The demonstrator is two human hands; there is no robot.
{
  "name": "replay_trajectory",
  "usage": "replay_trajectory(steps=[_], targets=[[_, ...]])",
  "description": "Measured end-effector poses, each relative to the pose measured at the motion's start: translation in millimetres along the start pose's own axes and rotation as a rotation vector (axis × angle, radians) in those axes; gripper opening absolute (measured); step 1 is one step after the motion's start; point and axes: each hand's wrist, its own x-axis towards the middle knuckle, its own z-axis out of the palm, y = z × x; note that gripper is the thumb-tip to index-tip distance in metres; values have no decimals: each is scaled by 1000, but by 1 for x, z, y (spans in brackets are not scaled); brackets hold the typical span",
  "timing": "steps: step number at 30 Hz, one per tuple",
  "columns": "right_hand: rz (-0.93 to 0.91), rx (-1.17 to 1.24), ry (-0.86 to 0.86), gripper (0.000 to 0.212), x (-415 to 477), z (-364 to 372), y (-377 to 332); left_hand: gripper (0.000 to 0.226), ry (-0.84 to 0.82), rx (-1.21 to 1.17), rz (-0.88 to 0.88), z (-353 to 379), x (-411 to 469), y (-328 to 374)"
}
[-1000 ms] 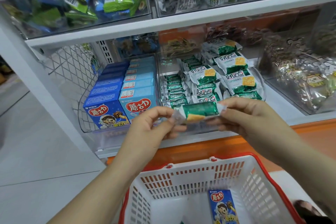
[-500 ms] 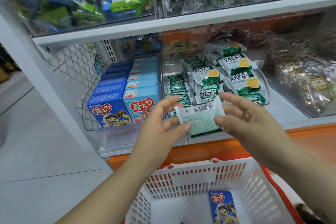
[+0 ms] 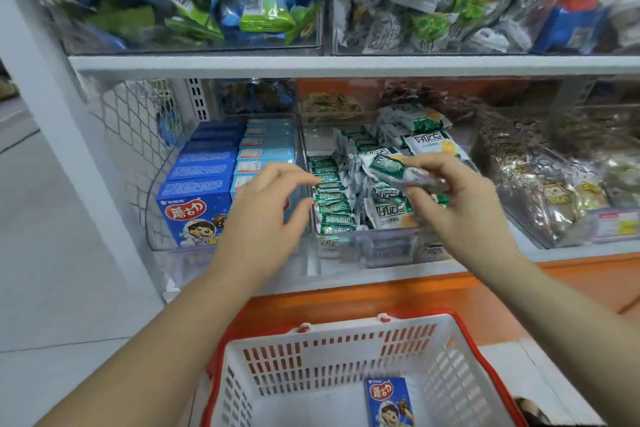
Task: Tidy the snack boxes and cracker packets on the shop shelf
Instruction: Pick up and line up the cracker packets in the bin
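Observation:
My right hand (image 3: 457, 204) pinches a green-and-white cracker packet (image 3: 388, 168) above the clear bin of matching cracker packets (image 3: 337, 208) on the lower shelf. My left hand (image 3: 266, 208) hovers just left of it, empty, fingers loosely curled, its index fingertip near the upright row of packets. Blue snack boxes (image 3: 194, 208) stand in rows in the wire-sided bin on the left, partly hidden by my left hand. One more blue snack box (image 3: 389, 402) lies in the basket below.
A white basket with red rim (image 3: 332, 354) sits below the shelf's orange edge (image 3: 571, 274). Clear bins of mixed wrapped snacks (image 3: 540, 184) fill the right side and the upper shelf (image 3: 346, 62). A white upright post (image 3: 52, 114) bounds the left.
My left hand has let go of the cracker packet. My right hand alone has carried it up and forward over the cracker bin. My view has moved closer to the shelf.

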Motion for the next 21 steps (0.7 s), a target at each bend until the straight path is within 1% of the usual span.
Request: replay_trajectory(steps=[2, 4, 8, 10, 12, 14, 15, 16, 18, 19, 21], targets=[[-98, -245, 17, 32, 23, 11, 10, 24, 21, 68, -22, -4, 2, -9], [-135, -396, 3, 32, 43, 20, 20, 25, 19, 131, -32, -5, 2, -17], [-218, -612, -158, 33, 61, 28, 37, 21, -1, 217, -9, -6, -1, -31], [-157, -656, -187, 33, 60, 26, 33, 21, -16, 245, -1, -8, -3, -35], [-114, -635, -171, 36, 60, 23, 24, 21, -41, 246, -29, -10, -4, -36], [-165, -568, -153, 36, 61, 24, 6, 23, -64, 244, -46, -11, -4, -37], [-170, -506, -198, 34, 62, 28, -6, 24, -74, 246, -52, -11, -4, -38], [-141, -427, -285, 31, 63, 34, -18, 25, -83, 247, -58, -11, -3, -38], [-44, -329, -542, 22, 63, 50, -33, 26, -89, 246, -60, -11, -3, -38], [-22, -342, -650, 19, 63, 59, -35, 26, -89, 247, -57, -11, -3, -38], [16, -425, -780, 15, 66, 74, -30, 25, -82, 240, -51, -11, -4, -39]])
